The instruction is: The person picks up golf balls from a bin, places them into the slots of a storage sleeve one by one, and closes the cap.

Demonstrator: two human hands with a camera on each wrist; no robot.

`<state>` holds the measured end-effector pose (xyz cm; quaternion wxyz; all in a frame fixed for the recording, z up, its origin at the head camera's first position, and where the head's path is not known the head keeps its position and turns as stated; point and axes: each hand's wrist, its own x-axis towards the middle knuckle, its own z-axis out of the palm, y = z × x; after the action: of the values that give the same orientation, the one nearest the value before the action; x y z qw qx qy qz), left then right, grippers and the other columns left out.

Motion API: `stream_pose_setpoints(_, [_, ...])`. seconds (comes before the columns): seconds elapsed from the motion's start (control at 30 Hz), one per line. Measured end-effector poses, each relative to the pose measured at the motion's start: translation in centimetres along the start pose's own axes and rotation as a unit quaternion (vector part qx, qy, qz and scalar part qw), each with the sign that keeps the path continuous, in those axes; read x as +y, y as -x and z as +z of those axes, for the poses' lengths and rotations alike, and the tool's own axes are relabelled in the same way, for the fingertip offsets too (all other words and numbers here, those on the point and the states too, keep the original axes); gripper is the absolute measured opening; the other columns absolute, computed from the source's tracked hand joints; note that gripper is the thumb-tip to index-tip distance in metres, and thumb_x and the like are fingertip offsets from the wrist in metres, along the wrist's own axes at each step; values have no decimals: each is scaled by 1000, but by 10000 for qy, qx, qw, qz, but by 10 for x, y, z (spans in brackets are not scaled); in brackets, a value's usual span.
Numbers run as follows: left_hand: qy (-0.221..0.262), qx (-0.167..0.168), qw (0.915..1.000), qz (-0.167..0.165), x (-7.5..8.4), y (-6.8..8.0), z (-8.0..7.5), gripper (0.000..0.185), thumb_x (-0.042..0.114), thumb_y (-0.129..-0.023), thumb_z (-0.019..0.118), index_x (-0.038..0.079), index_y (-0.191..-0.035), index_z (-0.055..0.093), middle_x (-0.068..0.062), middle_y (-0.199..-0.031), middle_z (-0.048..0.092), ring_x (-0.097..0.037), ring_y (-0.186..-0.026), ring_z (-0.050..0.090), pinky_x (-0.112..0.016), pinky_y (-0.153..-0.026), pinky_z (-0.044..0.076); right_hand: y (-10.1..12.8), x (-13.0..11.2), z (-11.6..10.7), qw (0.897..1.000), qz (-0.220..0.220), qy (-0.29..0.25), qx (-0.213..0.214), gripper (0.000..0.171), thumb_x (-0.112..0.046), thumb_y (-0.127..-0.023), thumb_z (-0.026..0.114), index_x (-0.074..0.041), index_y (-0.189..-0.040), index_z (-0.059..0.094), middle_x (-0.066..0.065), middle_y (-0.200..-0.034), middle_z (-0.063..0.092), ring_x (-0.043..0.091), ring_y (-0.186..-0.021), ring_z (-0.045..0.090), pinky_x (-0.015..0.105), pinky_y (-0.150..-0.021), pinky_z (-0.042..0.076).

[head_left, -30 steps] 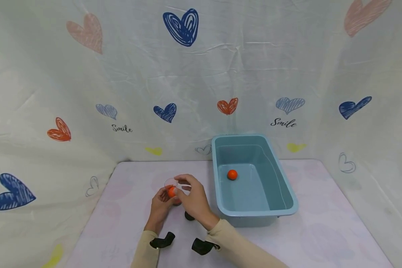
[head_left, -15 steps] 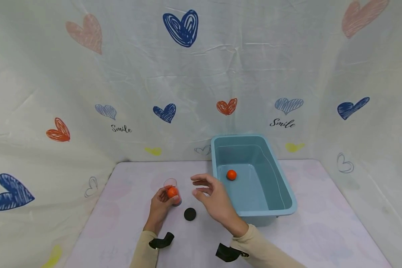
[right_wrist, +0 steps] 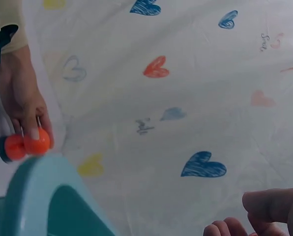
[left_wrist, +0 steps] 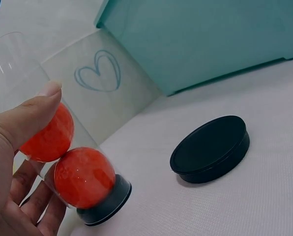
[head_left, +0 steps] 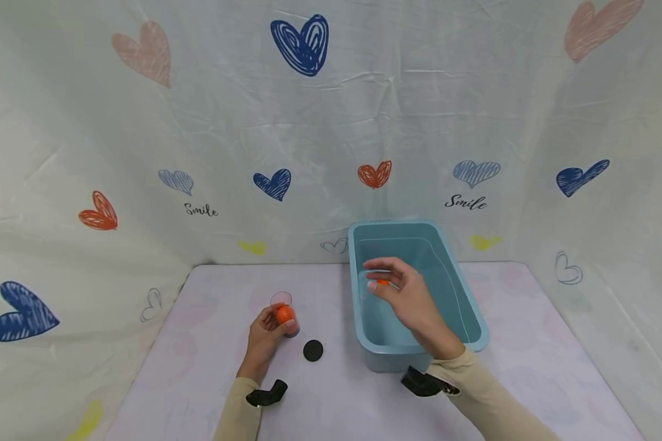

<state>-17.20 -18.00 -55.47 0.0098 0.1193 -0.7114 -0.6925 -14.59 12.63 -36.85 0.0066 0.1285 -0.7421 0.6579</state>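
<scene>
My left hand (head_left: 265, 343) grips a clear plastic tube (left_wrist: 18, 64), tilted, its black end cap (left_wrist: 109, 204) lowest, near the table. Two orange balls sit inside: the lower ball (left_wrist: 85, 177) against the cap, the upper ball (left_wrist: 58, 135) partly behind my thumb. A round black lid (head_left: 312, 351) lies flat on the table to the right of the tube. Over the blue bin (head_left: 380, 360) hovers my right hand (head_left: 408, 300), fingers loosely bent and apart from the thumb, holding nothing. Beneath its fingers another orange ball (head_left: 383, 282) shows in the bin, mostly covered by the hand.
The bin's tall walls stand right of the lid, with its near rim (head_left: 397, 350) under my right wrist. A white curtain (head_left: 320, 122) printed with hearts hangs behind and beside the pale table (head_left: 220, 288).
My right hand has left the tube's mouth and moved right, over the bin, uncovering the black lid. The left hand still holds the tube in about the same place.
</scene>
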Motion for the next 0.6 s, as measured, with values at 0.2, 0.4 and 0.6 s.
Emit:
stream_pose_setpoints(0.2, [16, 34, 10000, -58, 1, 0, 0, 58, 2, -90, 81, 1, -142, 56, -21, -149, 58, -32, -138, 54, -38, -121, 42, -13, -6, -25, 9993, 153, 337, 9, 37, 2, -102, 65, 3, -138, 59, 24, -144, 60, 39, -131, 61, 19, -98, 55])
stream_pose_setpoints(0.4, [22, 32, 10000, -51, 2, -1, -1, 57, 2, -90, 81, 1, -141, 58, -21, -149, 58, -33, -139, 53, -47, -123, 38, -28, -7, -43, 9973, 237, 624, -290, 37, -4, -104, 64, 4, -140, 58, 24, -144, 60, 39, -131, 61, 19, -99, 53])
stream_pose_setpoints(0.6, [-4, 31, 10000, 41, -1, -2, -1, 55, 2, -89, 82, 2, -139, 60, -21, -145, 61, -32, -135, 56, -42, -120, 44, -41, -2, -50, 9933, 499, 893, -537, 36, -6, -106, 63, 3, -140, 59, 21, -142, 62, 34, -127, 64, 40, -109, 54])
